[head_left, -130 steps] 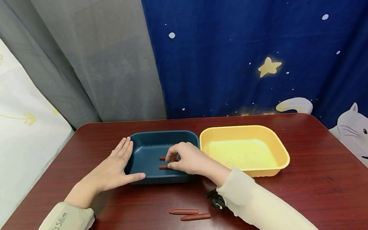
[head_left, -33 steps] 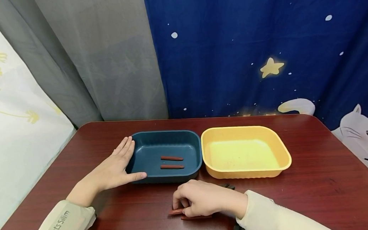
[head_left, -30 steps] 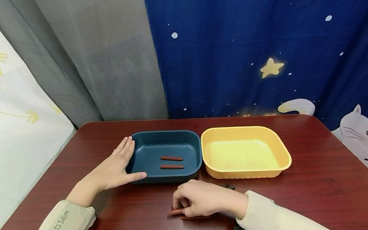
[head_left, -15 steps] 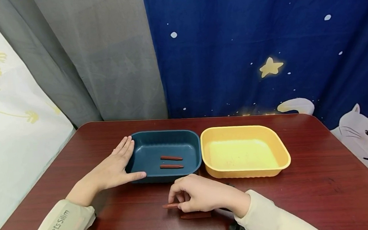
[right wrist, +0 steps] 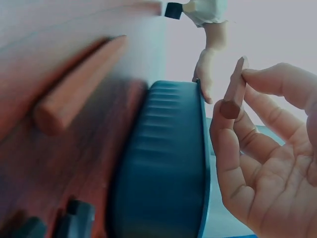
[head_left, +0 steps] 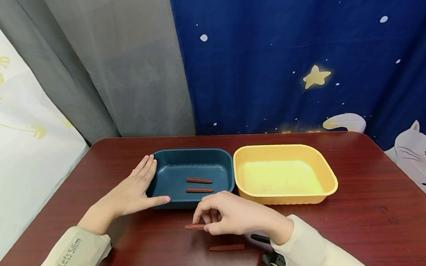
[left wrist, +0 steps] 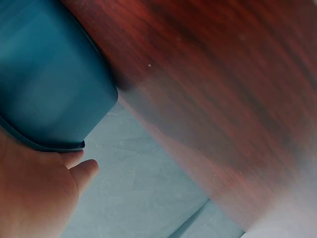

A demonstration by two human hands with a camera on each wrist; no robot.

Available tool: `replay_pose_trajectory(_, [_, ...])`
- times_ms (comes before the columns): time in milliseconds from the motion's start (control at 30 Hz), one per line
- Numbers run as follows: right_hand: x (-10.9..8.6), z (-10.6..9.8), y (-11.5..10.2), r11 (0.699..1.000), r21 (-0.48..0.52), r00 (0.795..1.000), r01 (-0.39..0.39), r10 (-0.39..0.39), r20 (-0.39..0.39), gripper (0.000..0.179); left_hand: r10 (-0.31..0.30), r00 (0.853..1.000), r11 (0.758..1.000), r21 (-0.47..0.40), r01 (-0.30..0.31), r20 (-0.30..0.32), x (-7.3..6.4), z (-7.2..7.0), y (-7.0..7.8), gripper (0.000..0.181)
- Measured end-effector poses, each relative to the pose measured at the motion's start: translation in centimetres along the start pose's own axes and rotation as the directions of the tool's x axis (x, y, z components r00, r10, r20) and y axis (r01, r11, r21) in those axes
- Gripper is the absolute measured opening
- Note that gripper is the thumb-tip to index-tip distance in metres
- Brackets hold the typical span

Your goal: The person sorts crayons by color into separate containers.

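Note:
My right hand (head_left: 233, 214) pinches a reddish-brown crayon (head_left: 194, 227) between thumb and fingers, above the table just in front of the blue bin. In the right wrist view, the held crayon (right wrist: 234, 91) shows a flat-sided body. Another such crayon (head_left: 227, 248) lies on the table below that hand. Two more crayons (head_left: 199, 180) lie side by side inside the dark blue bin (head_left: 192, 151). My left hand (head_left: 132, 194) rests against the bin's left side, fingers straight along the rim and thumb at the front edge; the left wrist view shows it touching the rim (left wrist: 54, 148).
A yellow bin (head_left: 286, 198) stands against the blue bin's right side, with nothing seen in it. Both stand on a dark red wooden table (head_left: 150, 248). A black device (head_left: 274, 260) sits by my right wrist. Grey and blue curtains (head_left: 249, 64) hang behind the table.
My right hand has left the blue bin, taken a crayon from the table and lifted it slightly, towards the bin. My left hand keeps its place on the bin.

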State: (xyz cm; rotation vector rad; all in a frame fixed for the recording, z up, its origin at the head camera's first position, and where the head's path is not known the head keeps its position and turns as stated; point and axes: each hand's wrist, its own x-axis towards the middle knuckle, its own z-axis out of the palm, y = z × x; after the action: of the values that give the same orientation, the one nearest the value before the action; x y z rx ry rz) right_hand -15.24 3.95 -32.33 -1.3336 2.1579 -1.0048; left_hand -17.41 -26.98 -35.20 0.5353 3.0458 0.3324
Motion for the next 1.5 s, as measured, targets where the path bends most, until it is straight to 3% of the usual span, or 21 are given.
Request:
replay_pose_trajectory(467, [1.1,-1.0,0.4,0.999,0.047,0.993,0.028,-0.022,-0.116,0.021,-0.012,1.0,1.0,-0.004,0.012,0.007,0.0,0.1,-0.1,0.12])
replay_pose_trajectory(800, [1.9,-1.6,2.3,0.994,0.109,0.977,-0.017,0.04,-0.211,0.022,0.009,1.0,1.0,0.0,-0.009,0.011,0.3,0.1,0.2,0.119])
replay_pose_trajectory(1033, [3.0,-2.0,3.1,0.994,0.107,0.976,-0.005,0.029,-0.218,0.021,-0.002,1.0,1.0,0.001,0.002,0.004,0.0,0.2,0.0,0.119])
replay_pose_trajectory(1500, [5.5,-2.9,4.1,0.993,0.039,0.966,-0.113,0.119,-0.228,0.019,0.001,1.0,1.0,-0.01,-0.001,0.003,-0.1,0.0,0.0,0.118])
